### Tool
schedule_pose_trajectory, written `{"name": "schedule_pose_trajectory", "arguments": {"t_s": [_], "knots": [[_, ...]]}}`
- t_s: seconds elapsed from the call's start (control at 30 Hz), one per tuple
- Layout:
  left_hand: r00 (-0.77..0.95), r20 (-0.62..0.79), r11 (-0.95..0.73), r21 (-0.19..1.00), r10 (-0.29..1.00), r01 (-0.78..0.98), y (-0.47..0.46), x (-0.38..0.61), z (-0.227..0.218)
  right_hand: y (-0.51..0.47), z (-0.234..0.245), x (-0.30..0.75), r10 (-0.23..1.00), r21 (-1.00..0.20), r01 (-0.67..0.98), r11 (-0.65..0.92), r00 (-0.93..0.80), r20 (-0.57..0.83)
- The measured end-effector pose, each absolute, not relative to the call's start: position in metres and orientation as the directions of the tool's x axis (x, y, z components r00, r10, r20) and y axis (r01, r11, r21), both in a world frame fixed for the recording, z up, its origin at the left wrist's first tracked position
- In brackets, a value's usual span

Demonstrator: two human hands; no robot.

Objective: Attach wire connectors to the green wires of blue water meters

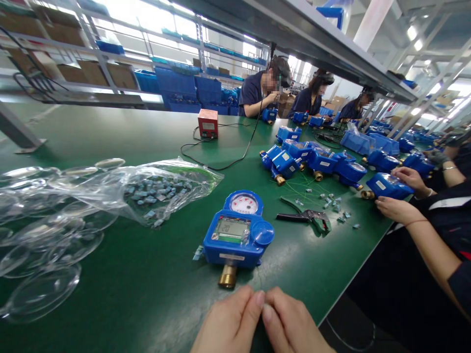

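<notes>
My left hand (230, 323) and my right hand (290, 326) meet at the bottom edge, fingertips pinched together on something too small to make out, perhaps a thin wire. Just beyond them a blue water meter (237, 234) with a round dial, an LCD screen and a brass fitting lies on the green table (147, 294). Neither hand touches it. A small grey seal (197, 253) lies at the meter's left corner. Black sealing pliers (307, 216) lie to the right of the meter, with small grey seals (333, 202) scattered beyond them.
A clear plastic bag (154, 189) of small grey parts lies to the left, with several clear round lenses (40, 289) beside it. More blue meters (316, 159) crowd the right side. A co-worker's hands (397, 208) hold one there. A red box (208, 122) with cables stands farther back; other people sit beyond.
</notes>
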State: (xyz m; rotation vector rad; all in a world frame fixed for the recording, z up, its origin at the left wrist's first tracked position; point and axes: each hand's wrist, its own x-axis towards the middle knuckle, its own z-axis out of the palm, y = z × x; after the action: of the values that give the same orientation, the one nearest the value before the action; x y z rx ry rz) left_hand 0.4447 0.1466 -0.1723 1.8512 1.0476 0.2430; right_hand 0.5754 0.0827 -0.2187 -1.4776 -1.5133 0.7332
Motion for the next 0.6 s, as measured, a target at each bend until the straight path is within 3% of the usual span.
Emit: {"name": "schedule_pose_trajectory", "arguments": {"t_s": [0.07, 0.1, 0.13, 0.2, 0.27, 0.3, 0.37, 0.43, 0.5, 0.53, 0.6], "knots": [[0.607, -0.272, -0.137, 0.83, 0.746, 0.54, 0.147, 0.446, -0.171, 0.08, -0.223, 0.575, 0.867, -0.664, 0.688, 0.293, 0.102, 0.488], [0.607, -0.273, -0.126, 0.837, 0.746, 0.532, 0.146, 0.446, -0.172, 0.08, -0.224, 0.575, 0.847, -0.637, 0.702, 0.318, 0.093, 0.524], [0.611, -0.271, -0.123, 0.843, 0.744, 0.524, 0.145, 0.447, -0.173, 0.081, -0.223, 0.575, 0.88, -0.697, 0.649, 0.307, 0.086, 0.467], [0.612, -0.253, -0.147, 0.838, 0.749, 0.526, 0.142, 0.446, -0.175, 0.084, -0.219, 0.576, 0.989, -0.922, 0.37, 0.114, 0.046, 0.14], [0.6, -0.24, -0.175, 0.817, 0.763, 0.549, 0.141, 0.445, -0.176, 0.087, -0.214, 0.578, 0.984, -0.978, 0.124, -0.167, -0.044, -0.174], [0.598, -0.239, -0.18, 0.813, 0.765, 0.554, 0.142, 0.445, -0.175, 0.087, -0.214, 0.578, 0.977, -0.973, 0.12, -0.197, -0.062, -0.206], [0.595, -0.252, -0.155, 0.823, 0.763, 0.547, 0.143, 0.445, -0.172, 0.084, -0.216, 0.579, 1.0, -0.937, 0.348, -0.01, 0.005, -0.009], [0.592, -0.273, -0.113, 0.839, 0.758, 0.532, 0.145, 0.445, -0.17, 0.079, -0.221, 0.58, 0.931, -0.708, 0.654, 0.265, 0.017, 0.364], [0.587, -0.283, -0.093, 0.845, 0.759, 0.527, 0.146, 0.446, -0.168, 0.078, -0.223, 0.58, 0.818, -0.51, 0.765, 0.393, -0.037, 0.575], [0.59, -0.281, -0.093, 0.848, 0.757, 0.522, 0.146, 0.447, -0.169, 0.079, -0.222, 0.58, 0.82, -0.534, 0.744, 0.402, -0.032, 0.572], [0.593, -0.261, -0.113, 0.848, 0.762, 0.518, 0.144, 0.446, -0.17, 0.083, -0.217, 0.578, 0.939, -0.809, 0.52, 0.275, 0.036, 0.343]]}}
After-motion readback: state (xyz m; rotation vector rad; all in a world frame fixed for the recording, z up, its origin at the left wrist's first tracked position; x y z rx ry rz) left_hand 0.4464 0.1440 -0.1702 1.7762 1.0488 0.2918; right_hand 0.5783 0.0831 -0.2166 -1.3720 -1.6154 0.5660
